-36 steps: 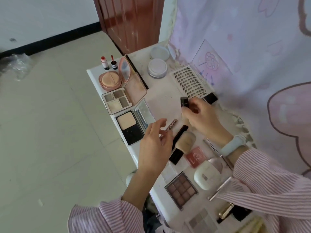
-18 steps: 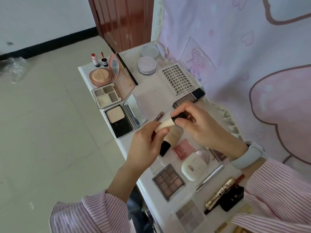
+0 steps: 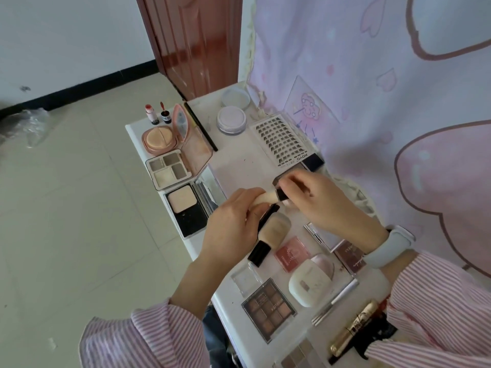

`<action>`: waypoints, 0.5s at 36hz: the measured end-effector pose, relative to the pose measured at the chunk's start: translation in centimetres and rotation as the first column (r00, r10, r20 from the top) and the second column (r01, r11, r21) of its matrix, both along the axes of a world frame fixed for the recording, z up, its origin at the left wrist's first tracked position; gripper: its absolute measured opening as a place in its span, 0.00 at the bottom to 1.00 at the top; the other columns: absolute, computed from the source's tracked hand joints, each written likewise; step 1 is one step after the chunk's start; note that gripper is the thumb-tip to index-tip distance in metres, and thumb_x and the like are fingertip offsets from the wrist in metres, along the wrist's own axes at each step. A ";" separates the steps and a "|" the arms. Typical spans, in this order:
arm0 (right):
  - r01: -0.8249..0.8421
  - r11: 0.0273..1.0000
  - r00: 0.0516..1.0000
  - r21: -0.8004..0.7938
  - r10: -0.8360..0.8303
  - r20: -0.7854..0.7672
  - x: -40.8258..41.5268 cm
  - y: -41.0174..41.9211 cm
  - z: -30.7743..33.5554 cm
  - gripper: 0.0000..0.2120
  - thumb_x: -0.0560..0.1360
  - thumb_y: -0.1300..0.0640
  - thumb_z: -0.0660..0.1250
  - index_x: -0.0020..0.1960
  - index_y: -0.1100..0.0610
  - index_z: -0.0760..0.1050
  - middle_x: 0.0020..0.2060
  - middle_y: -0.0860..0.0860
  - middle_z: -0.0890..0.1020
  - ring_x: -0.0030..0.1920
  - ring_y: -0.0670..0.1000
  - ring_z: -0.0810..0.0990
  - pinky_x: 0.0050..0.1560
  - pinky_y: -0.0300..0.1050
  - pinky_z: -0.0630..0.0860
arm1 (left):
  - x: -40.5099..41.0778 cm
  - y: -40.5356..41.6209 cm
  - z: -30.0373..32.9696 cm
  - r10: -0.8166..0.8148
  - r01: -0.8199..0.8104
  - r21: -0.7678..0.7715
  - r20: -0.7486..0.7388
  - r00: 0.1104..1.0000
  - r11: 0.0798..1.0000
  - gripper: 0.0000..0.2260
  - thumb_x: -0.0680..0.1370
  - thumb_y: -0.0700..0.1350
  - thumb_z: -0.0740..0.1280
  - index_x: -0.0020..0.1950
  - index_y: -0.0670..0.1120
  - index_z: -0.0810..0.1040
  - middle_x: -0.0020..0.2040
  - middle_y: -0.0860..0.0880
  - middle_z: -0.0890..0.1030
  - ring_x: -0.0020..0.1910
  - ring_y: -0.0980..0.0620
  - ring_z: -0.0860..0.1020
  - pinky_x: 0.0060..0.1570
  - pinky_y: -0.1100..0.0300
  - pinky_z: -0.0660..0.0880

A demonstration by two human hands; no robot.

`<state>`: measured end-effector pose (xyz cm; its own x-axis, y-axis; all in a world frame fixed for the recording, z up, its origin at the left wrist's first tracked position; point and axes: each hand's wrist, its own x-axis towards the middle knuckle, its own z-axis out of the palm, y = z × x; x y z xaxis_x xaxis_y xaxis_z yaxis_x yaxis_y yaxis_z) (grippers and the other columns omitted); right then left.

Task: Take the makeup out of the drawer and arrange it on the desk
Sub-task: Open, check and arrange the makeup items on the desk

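a white wall (image 3: 66, 35) with a black skirting strip (image 3: 79, 87) meets a floor of pale beige tiles (image 3: 66, 235). a reddish-brown wooden door (image 3: 194, 41) stands behind the narrow white desk (image 3: 132, 131). a pink curtain (image 3: 372, 75) with cartoon prints hangs at the right. crumpled clear plastic (image 3: 29, 123) lies on the floor. soft daylight fills the room.

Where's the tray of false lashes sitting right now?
In the head view, the lash tray lies flat at the desk's far right, against the pink curtain, just right of the round white jar and beyond the right hand.
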<state>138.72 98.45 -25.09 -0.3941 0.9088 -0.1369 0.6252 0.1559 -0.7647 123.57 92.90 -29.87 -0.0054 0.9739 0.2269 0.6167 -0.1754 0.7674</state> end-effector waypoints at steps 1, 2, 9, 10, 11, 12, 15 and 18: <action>-0.018 1.000 1.000 0.018 0.019 -0.024 0.1 0.1 0.0 0.07 0.77 0.54 0.60 0.47 0.54 0.76 0.37 0.48 0.79 0.32 0.41 0.74 0.35 0.31 0.68 | 0.1 0.2 0.1 0.000 0.000 -0.010 -0.009 1.000 1.000 0.15 0.77 0.50 0.58 0.55 0.43 0.78 0.43 0.52 0.78 0.36 0.51 0.76 0.32 0.60 0.72; -0.042 0.999 0.998 0.022 0.043 -0.050 0.3 0.3 0.0 0.05 0.77 0.56 0.60 0.48 0.51 0.75 0.39 0.49 0.80 0.33 0.43 0.74 0.35 0.32 0.69 | 0.1 0.4 0.1 0.004 -0.004 -0.023 -0.013 1.000 1.000 0.15 0.77 0.49 0.59 0.55 0.42 0.78 0.44 0.50 0.79 0.37 0.49 0.77 0.33 0.57 0.73; -0.169 0.985 0.976 0.030 0.164 0.141 1.3 2.2 0.8 0.11 0.76 0.52 0.61 0.57 0.48 0.74 0.38 0.46 0.79 0.34 0.48 0.75 0.37 0.40 0.71 | 0.0 2.2 0.2 -0.027 0.024 -0.063 -0.042 0.999 0.998 0.17 0.76 0.48 0.56 0.58 0.41 0.75 0.49 0.47 0.78 0.42 0.46 0.77 0.37 0.53 0.73; -0.193 0.980 0.965 0.042 0.182 0.191 1.2 2.5 0.8 0.11 0.76 0.52 0.60 0.57 0.51 0.75 0.38 0.44 0.79 0.32 0.45 0.74 0.35 0.37 0.70 | 0.1 2.5 0.3 -0.034 0.031 -0.063 -0.048 0.998 0.998 0.17 0.76 0.48 0.56 0.58 0.41 0.75 0.49 0.47 0.78 0.41 0.45 0.77 0.36 0.53 0.72; -0.210 0.977 0.954 0.039 0.195 0.228 1.2 2.9 0.8 0.11 0.77 0.53 0.60 0.57 0.52 0.75 0.39 0.44 0.80 0.32 0.44 0.74 0.35 0.36 0.70 | 0.2 2.7 0.3 -0.039 0.035 -0.066 -0.060 0.997 0.997 0.16 0.76 0.48 0.56 0.57 0.41 0.75 0.49 0.47 0.77 0.41 0.45 0.76 0.36 0.53 0.72; -0.225 0.974 0.943 0.027 0.211 0.258 1.2 3.2 0.9 0.10 0.77 0.53 0.60 0.57 0.52 0.75 0.40 0.46 0.80 0.33 0.43 0.74 0.36 0.36 0.70 | 0.4 2.9 0.3 -0.041 0.036 -0.069 -0.084 0.996 0.997 0.15 0.77 0.48 0.56 0.57 0.42 0.75 0.49 0.47 0.77 0.41 0.45 0.76 0.35 0.53 0.71; -0.279 0.959 0.881 0.036 0.241 0.407 1.8 4.3 1.4 0.08 0.78 0.54 0.60 0.56 0.51 0.71 0.45 0.41 0.75 0.43 0.46 0.74 0.45 0.42 0.70 | 0.8 3.3 0.1 -0.021 0.004 -0.088 -0.194 0.981 0.996 0.11 0.80 0.45 0.58 0.59 0.43 0.74 0.50 0.47 0.77 0.42 0.45 0.77 0.36 0.56 0.67; -0.267 0.958 0.834 0.107 0.174 0.524 3.4 6.0 2.1 0.07 0.77 0.55 0.61 0.55 0.50 0.69 0.41 0.40 0.73 0.42 0.48 0.72 0.42 0.45 0.66 | 0.8 3.8 -0.3 0.070 -0.098 -0.212 -0.139 0.988 0.972 0.12 0.81 0.46 0.55 0.62 0.44 0.71 0.53 0.48 0.77 0.47 0.45 0.77 0.40 0.53 0.71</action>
